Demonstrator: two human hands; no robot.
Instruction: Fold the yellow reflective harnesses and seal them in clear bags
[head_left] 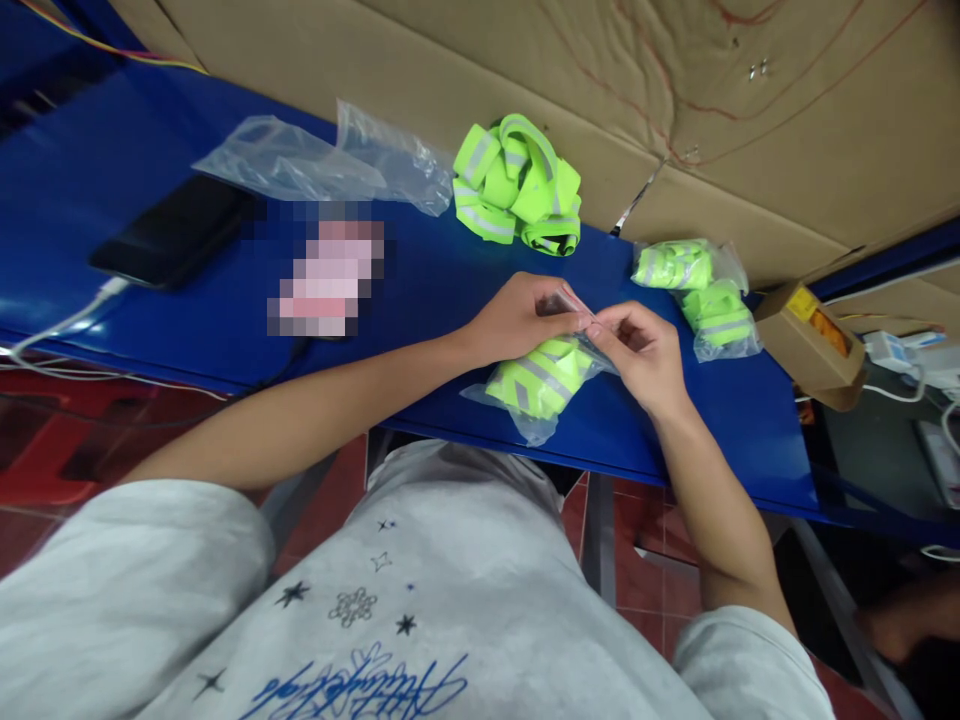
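Near the table's front edge lies a clear plastic bag [541, 378] with a folded neon-yellow reflective strap inside. My left hand [517, 318] pinches the bag's top edge, which has a reddish line along it. Close beside it, my right hand [637, 345] holds the same edge between thumb and fingers. Behind my hands sits a loose pile of neon reflective straps [517, 185]. Two filled bags of the same straps [701, 295] rest to the right of my right hand.
On the blue table [420, 290] are clear plastic bags [300, 160] at the back left, a black phone [169, 232] with a white cable, and a blurred pinkish object [330, 280]. A cardboard box [810, 340] stands at the right, against cardboard panels [450, 60] behind.
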